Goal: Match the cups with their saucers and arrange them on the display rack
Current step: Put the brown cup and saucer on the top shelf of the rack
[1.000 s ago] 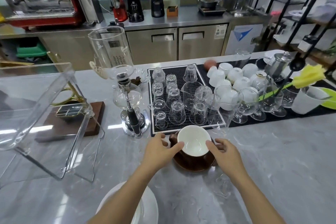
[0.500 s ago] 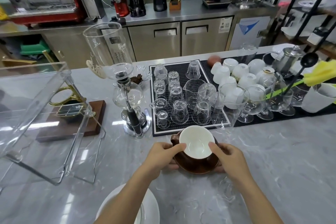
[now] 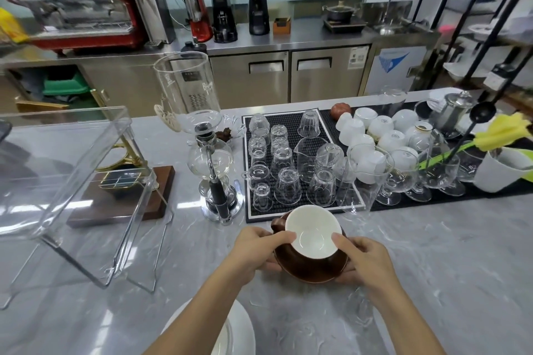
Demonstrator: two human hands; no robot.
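- Bright, even light from above; white glare streaks lie on the table (image 3: 432, 239).
- Edges bend from the wide lens; the far shelves (image 3: 490, 8) look soft.

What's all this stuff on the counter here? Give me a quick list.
cup: one, brown with white inside, on the saucer, front centre
saucer: one, brown, under the cup
white plates: a stack, bottom edge
clear rack: one, left
siphon brewer: one, glass, centre-left
glasses: many, upturned on the black mat
white cups: several, upturned, right
left hand: holding cup and saucer
right hand: holding cup and saucer
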